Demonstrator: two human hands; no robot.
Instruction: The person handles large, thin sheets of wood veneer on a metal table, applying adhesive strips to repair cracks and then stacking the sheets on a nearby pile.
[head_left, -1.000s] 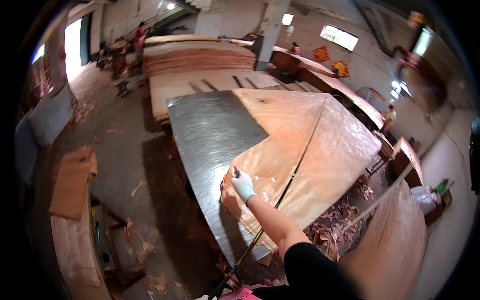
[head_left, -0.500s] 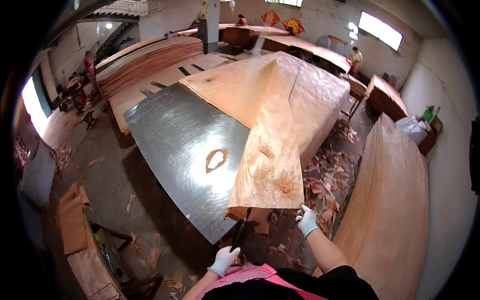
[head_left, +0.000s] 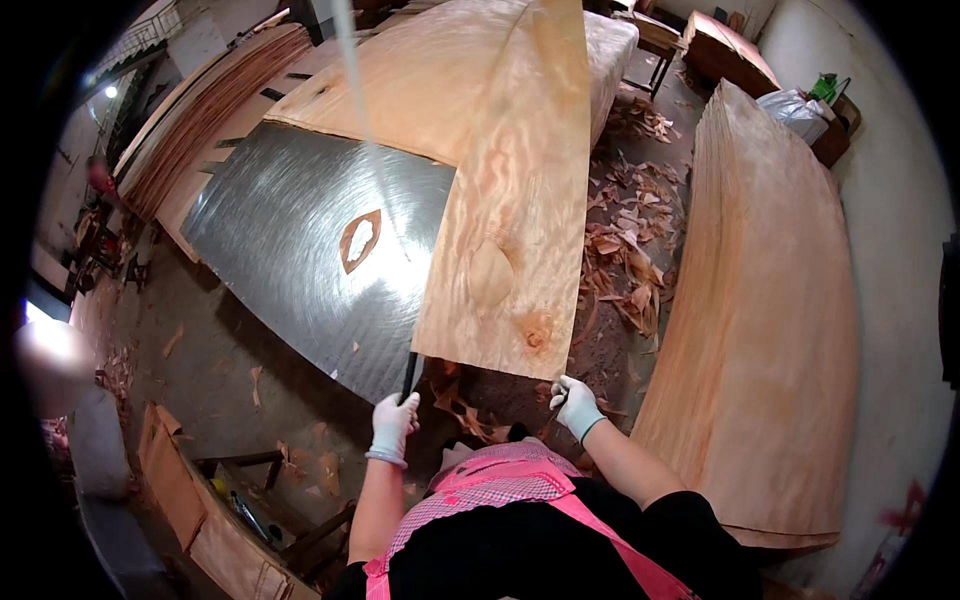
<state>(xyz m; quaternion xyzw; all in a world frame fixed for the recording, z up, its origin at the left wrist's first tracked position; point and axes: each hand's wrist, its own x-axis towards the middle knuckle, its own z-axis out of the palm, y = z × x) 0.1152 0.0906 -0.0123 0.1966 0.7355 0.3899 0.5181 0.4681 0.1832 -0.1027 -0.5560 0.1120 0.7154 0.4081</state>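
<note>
A long tan veneer sheet (head_left: 495,240) with a round patch and a knot stretches toward me, its near end beyond the metal-topped table's edge. My left hand (head_left: 393,425), in a white glove, is closed round a thin dark stick (head_left: 409,378) whose far end reaches the sheet's near left corner. At the near right corner, my gloved right hand (head_left: 577,408) pinches the sheet's edge; something thin and dark shows below its fingers, too small to name. Beside the sheet, a small veneer piece with white scraps (head_left: 359,241) lies on the shiny metal tabletop (head_left: 290,220).
A tall veneer stack (head_left: 760,330) stands close on my right. Torn veneer scraps (head_left: 630,250) litter the floor between it and the table. Another stack (head_left: 220,110) is at the far left. A wooden stand (head_left: 230,520) with tools sits at the near left.
The view has tipped downward. My left hand has come up and forward with the stick, nearer the sheet's corner. The sheet's near end looks flatter and straighter; my right hand keeps its corner.
</note>
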